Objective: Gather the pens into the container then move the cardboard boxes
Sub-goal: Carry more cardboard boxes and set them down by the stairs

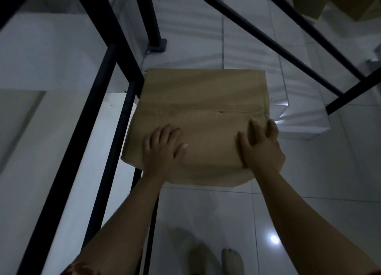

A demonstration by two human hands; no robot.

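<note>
Two hands (165, 149) (261, 147), two cardboard boxes (198, 118) (334, 0).

Plain brown square cardboard box (202, 118), flaps closed, taped seam across top, flat on white tiled floor (309, 213).

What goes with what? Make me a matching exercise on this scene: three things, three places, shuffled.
Things:
1. left hand
2. right hand
3. second cardboard box

Places:
A. top right corner of the view
B. at the right edge of the taped cardboard box
C. flat on the taped box's top, near its left side

Pairs: 1-C, 2-B, 3-A
</note>
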